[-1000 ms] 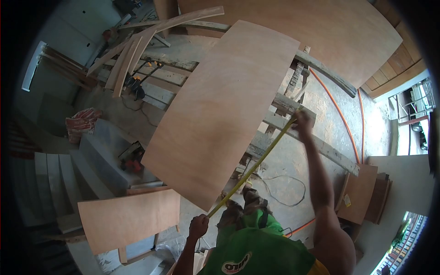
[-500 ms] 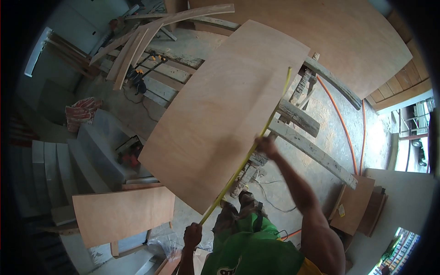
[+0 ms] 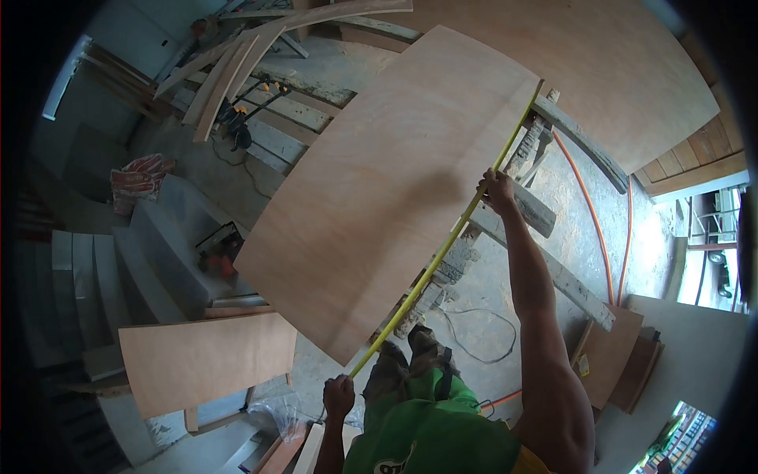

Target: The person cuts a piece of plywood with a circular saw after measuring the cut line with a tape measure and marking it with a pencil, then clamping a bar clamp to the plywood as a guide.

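A yellow tape measure (image 3: 422, 286) stretches along the right edge of a plywood sheet (image 3: 355, 205). Its far end lies near the sheet's upper right corner. My left hand (image 3: 338, 396) is closed round the near end of the tape, just off the sheet's bottom corner. Farther up the same edge, my right hand (image 3: 497, 191) grips the tape with bent fingers against the side of the sheet. Whether a tape case sits inside my left hand is hidden.
Rough wooden beams (image 3: 564, 276) hold up the sheet. A larger plywood panel (image 3: 600, 71) lies beyond it. Black clamps (image 3: 241, 126) and thin wood strips (image 3: 225, 87) are at the upper left. An orange hose (image 3: 588, 205) runs over the floor at right, near a looped cable (image 3: 509, 340).
My right hand has slid up along the sheet's edge, away from me. The tape's far end has moved from over the sheet to near its upper right corner.
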Available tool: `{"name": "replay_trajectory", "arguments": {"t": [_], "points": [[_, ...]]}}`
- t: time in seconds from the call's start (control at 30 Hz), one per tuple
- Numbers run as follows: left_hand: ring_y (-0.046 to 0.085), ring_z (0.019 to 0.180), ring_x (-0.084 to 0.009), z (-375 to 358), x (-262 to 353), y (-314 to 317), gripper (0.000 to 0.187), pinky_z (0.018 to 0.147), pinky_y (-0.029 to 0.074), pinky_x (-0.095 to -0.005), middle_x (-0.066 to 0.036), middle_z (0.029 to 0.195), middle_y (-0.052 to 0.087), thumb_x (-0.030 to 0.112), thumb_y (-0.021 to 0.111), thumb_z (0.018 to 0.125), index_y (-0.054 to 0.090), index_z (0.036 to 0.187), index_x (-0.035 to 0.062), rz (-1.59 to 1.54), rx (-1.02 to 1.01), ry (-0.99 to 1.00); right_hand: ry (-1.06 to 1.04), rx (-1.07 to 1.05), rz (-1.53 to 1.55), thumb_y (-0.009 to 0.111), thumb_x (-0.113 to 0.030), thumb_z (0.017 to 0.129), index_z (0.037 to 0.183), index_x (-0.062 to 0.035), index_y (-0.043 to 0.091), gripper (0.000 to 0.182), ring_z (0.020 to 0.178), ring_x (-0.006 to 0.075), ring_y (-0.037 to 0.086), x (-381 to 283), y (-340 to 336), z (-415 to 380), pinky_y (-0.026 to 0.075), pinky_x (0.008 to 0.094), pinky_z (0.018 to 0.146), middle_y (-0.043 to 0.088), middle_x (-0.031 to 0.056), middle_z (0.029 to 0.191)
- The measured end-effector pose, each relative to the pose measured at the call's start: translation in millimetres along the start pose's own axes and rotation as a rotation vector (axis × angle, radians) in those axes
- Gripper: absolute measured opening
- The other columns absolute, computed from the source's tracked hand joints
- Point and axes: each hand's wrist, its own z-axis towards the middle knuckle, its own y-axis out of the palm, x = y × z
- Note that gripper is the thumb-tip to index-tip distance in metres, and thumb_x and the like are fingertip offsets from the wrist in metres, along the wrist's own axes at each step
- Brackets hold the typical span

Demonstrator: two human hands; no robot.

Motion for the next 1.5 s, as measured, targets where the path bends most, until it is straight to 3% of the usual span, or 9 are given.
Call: {"name": "replay_trajectory", "arguments": {"t": [0.37,1.07,1.37,1.43,1.5], "points": [[0.057,0.077,-0.0359,30,40,5,0.022,0.068,0.046,-0.0469,-0.017,0.075,0.061,0.025,0.058,0.083,0.065,0.089,0.0051,0.011,0.071,-0.026,0.005,0.065,-0.092,0.046,-0.027,0.094,0.091,-0.0073,0.057,0.023,0.062,0.0146,0.060,7,2,-2,0.048,0.0286,0.048,0.060,0.0047,0.076],[0.057,0.078,-0.0370,36,42,-4,0.018,0.068,0.047,-0.0472,-0.019,0.079,0.061,0.024,0.060,0.081,0.065,0.087,0.0079,-0.018,0.079,-0.088,0.020,0.080,-0.160,0.049,-0.027,0.093,0.089,-0.0046,0.059,0.025,0.056,0.0126,0.055,4,3,-8,0.046,0.0262,0.045,0.060,0.0056,0.074],[0.058,0.078,-0.0366,45,18,6,0.015,0.068,0.048,-0.0480,-0.017,0.078,0.059,0.024,0.059,0.080,0.063,0.085,0.0105,0.002,0.059,-0.074,0.030,0.022,-0.221,0.051,-0.027,0.091,0.089,-0.0069,0.058,0.022,0.063,0.0138,0.060,17,12,-8,0.047,0.0263,0.047,0.061,0.0049,0.078],[0.057,0.077,-0.0359,54,19,-1,0.014,0.067,0.048,-0.0478,-0.016,0.076,0.058,0.024,0.059,0.081,0.061,0.083,0.0104,0.039,0.079,-0.059,0.083,-0.051,-0.341,0.053,-0.029,0.091,0.094,-0.0076,0.060,0.023,0.066,0.0139,0.062,15,13,-13,0.046,0.0264,0.046,0.061,0.0049,0.078],[0.058,0.079,-0.0354,63,17,1,0.013,0.068,0.048,-0.0478,-0.016,0.079,0.059,0.023,0.059,0.080,0.062,0.086,0.0110,0.019,0.132,-0.099,-0.030,-0.027,-0.784,0.058,-0.035,0.088,0.096,-0.0020,0.059,0.034,0.066,0.0135,0.063,13,12,-12,0.048,0.0272,0.048,0.064,0.0081,0.079]]}}
